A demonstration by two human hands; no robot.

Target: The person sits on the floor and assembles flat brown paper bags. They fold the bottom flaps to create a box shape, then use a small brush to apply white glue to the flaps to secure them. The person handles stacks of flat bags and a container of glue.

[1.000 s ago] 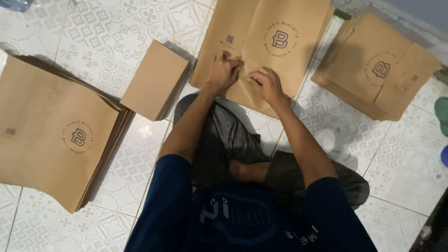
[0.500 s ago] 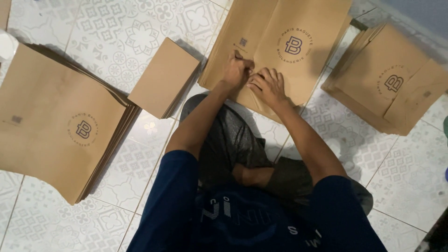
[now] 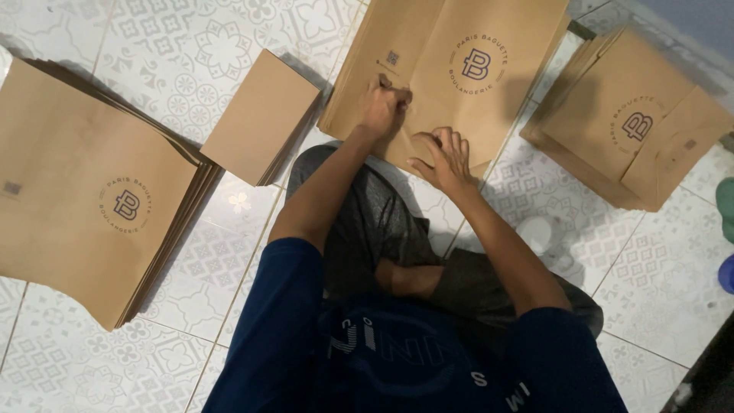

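Right, left hand (image 3: pixel 384 105) fisted on flat brown paper bag (image 3: pixel 489 99) at 12; right hand (image 3: pixel 442 159) w/ fingers spread, pressing it. Two more bag stacks (image 3: pixel 84 191) at 9 & 2, one small brown cardboard pile (image 3: pixel 260 115).

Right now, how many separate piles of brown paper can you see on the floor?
4. A big stack far left, a small plain stack beside it, the sheets under both hands at top centre, and a pile at right. Others may lie out of view.

left hand (image 3: pixel 384 105) fisted, right hand (image 3: pixel 442 158) spread flat
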